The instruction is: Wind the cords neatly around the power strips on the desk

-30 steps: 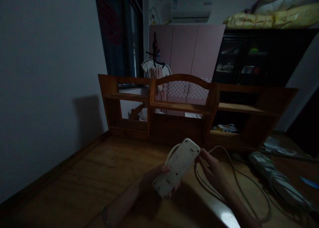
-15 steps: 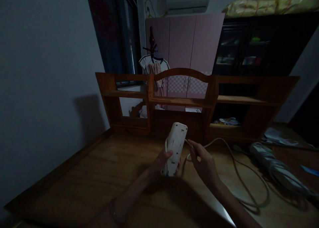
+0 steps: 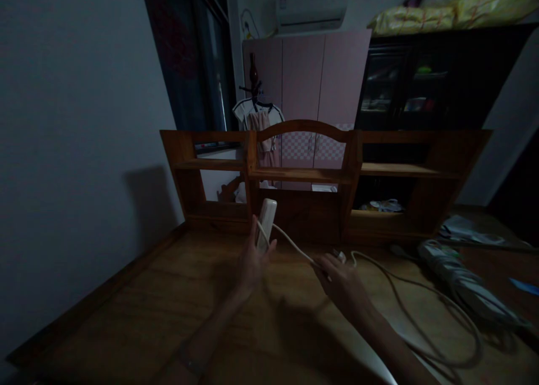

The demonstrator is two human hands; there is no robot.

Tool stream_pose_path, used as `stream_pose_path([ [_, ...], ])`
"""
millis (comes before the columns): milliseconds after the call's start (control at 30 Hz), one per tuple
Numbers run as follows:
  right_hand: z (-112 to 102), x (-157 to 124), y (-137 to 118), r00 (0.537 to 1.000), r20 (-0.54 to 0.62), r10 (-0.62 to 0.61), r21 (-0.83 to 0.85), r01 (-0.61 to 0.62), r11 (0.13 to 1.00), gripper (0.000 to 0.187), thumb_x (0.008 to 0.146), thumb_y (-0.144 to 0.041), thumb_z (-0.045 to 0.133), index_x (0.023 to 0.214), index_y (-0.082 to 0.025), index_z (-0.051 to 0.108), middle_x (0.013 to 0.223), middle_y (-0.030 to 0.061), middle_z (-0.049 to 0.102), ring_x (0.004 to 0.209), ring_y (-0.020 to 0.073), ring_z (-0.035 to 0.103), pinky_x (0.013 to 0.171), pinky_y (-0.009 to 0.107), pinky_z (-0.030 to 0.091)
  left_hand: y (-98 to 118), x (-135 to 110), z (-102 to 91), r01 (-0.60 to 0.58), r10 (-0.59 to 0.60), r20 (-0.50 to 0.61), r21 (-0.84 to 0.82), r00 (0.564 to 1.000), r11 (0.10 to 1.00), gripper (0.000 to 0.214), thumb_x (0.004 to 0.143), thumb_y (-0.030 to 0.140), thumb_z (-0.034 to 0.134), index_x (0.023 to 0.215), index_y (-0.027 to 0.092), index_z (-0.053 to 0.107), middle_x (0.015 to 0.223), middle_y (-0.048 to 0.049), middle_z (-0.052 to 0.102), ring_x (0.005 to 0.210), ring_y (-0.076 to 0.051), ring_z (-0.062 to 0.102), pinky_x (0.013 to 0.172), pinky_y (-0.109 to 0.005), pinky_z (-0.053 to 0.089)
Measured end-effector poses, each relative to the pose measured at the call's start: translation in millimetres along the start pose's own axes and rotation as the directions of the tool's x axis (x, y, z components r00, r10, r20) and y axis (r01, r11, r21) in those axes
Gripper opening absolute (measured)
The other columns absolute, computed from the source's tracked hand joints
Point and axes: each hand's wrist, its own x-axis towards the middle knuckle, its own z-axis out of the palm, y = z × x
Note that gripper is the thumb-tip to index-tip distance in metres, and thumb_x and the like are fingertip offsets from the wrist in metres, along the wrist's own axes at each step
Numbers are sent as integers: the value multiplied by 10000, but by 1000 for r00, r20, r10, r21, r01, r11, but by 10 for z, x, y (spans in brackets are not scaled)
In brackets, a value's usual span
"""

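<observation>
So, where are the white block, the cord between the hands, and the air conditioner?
White block (image 3: 268, 219): head view, middle of its body.
Cord (image 3: 292, 242): head view, stretch just right of the block.
Air conditioner (image 3: 311, 6): head view, front panel.

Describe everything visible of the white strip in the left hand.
The white strip is a slim, plastic-looking bar with rounded corners, held above the wooden surface, tilted, its upper end uncovered. The left hand grips its lower part. A pale cord lies against it and stretches to the right hand.
</observation>
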Motion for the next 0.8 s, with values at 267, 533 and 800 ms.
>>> stream_pose_path([
  [267,-30,-33,-213,961,29,-275,-77,276,958,182,995,-214,448,911,-185,607,730,4,580,601,122,523,572,266,309,-206,-185,158,-230,159,170,601,973,765,852,837,358,652,1506,409,127,1107,-61,493,919,-227,549,816,-347,442],
  [533,-106,-18,-211,911,0,-412,-104,410,906,127,974,-155,480,931,-177,598,710,-10,564,592,119,488,564,286,293,-181,-197,141,-357,248,257,691,934,628,963,792,383,696,1533,198,109,1167,-113,503,1014,-283,462,910,-404,371],
  [800,-140,-31,-229,911,-15,-413,-99,410,907,95,972,-193,498,940,-192,588,720,-11,575,589,120,499,550,285,290,-207,-235,180,-459,270,377,629,886,627,951,737,448,737,1508,217,230,1125,-101,522,1006,-278,471,910,-389,375],
])
